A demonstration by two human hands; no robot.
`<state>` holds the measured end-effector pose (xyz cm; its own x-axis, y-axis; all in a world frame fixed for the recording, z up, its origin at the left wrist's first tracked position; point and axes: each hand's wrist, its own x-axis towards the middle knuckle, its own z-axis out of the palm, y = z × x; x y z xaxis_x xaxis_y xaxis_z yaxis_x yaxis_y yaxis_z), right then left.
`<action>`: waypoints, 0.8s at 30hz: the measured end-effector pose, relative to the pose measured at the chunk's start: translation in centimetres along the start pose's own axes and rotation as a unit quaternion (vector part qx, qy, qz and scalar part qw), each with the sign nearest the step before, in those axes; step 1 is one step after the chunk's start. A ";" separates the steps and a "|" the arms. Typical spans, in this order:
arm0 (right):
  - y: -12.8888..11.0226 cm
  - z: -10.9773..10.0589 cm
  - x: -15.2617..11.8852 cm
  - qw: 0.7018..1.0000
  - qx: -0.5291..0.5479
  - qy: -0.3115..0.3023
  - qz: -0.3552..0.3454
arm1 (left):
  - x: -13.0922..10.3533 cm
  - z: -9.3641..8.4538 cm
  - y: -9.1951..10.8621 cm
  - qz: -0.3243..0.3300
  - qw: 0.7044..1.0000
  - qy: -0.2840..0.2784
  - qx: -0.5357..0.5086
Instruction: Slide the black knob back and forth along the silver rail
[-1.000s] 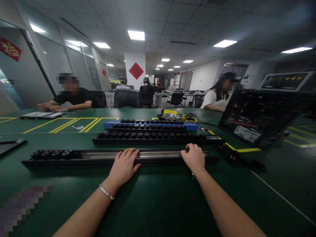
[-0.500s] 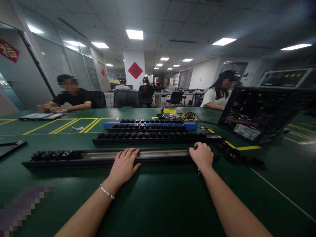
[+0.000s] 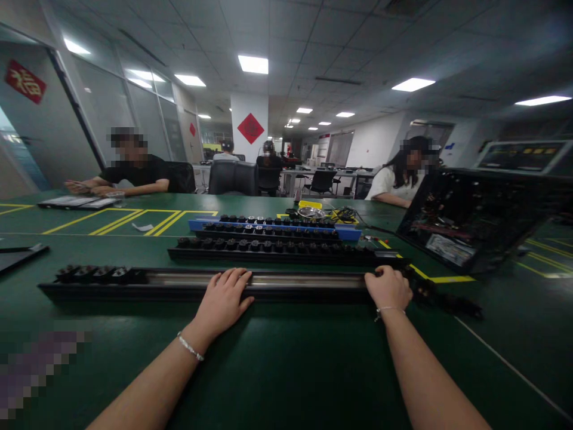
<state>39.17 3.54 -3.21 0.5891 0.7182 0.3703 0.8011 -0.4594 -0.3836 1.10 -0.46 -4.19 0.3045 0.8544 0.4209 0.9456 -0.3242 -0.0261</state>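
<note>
A long black rail (image 3: 308, 294) lies across the green table in front of me, with several black socket modules (image 3: 101, 274) seated at its left end. My left hand (image 3: 225, 298) rests over the rail's middle, its fingers bent across the far side and the thumb apart on the near side. At the rail's right end is my right hand (image 3: 389, 288), its fingers curled around something dark that they mostly hide. Loose dark parts (image 3: 441, 295) lie just right of that hand.
Beyond the rail lie another black rail (image 3: 286, 255) and a blue one (image 3: 197, 225), both with modules. An open computer case (image 3: 452, 221) stands at the right. A metal dish (image 3: 311, 212) is farther back. People sit across the table.
My right hand has moved right along the rail, to its right end. My left hand stays on the rail's middle. The camera view has shifted slightly.
</note>
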 end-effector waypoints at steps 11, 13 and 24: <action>2.5 1.1 1.9 0.993 0.103 0.039 0.031 | 0.0 0.1 -0.1 0.010 1.000 -0.002 0.000; 2.8 1.3 2.1 0.992 0.111 0.049 0.025 | 0.0 0.0 -0.1 0.008 1.000 -0.004 0.001; 4.3 1.8 3.2 0.989 0.119 0.071 0.057 | 0.1 -0.1 -0.1 -0.002 1.000 -0.015 -0.002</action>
<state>44.32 4.79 -5.16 0.6973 0.5797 0.4216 0.6906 -0.3857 -0.6118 1.04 -0.42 -4.07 0.3044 0.8678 0.3927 0.9465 -0.3221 -0.0218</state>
